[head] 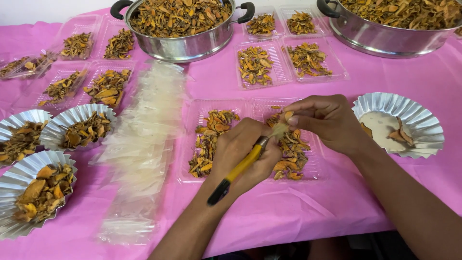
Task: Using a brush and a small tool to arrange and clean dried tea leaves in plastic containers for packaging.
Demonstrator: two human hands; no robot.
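Observation:
My left hand (245, 156) grips a small brush with a yellow and black handle (239, 168), its bristles up against a dried orange slice (287, 116). My right hand (327, 123) pinches that slice between its fingertips. Both hands hover over a clear plastic tray (313, 168) partly filled with dried orange-brown slices. A second clear tray (192, 144) with the same slices lies just to its left.
A pink cloth (288, 212) covers the table. A stack of clear bags (144, 144) lies left of centre. Foil cups (399, 123) sit right and left. Two steel pots (180, 29) of slices and several filled trays (260, 65) stand behind.

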